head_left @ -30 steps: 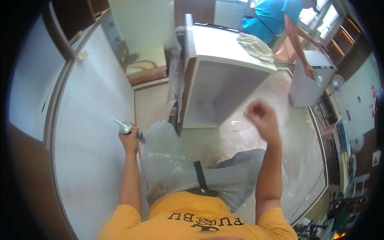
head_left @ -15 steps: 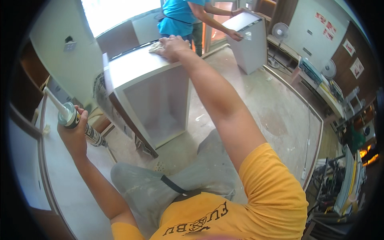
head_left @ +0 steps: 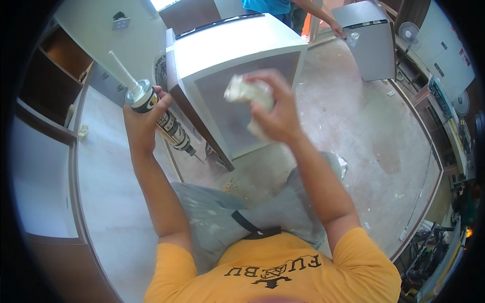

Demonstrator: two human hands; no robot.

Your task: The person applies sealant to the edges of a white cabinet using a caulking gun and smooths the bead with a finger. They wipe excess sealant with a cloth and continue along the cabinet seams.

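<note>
My left hand is wrapped round a caulking gun loaded with a sealant tube, its long pale nozzle tilted up and to the left. In my right hand is a crumpled whitish rag, gripped in mid-air and a little blurred. Behind that hand stands a white cabinet box with a brown edge panel on its left side. Neither hand touches the box.
To the left runs a long white panel surface beside brown shelving. At the far right a co-worker's hand is by a second grey-white cabinet. Fans and tools line the right side.
My right hand has come off the cabinet's top, back toward me with the rag. The left hand with the caulking gun sits higher and further right in view, which has shifted.
</note>
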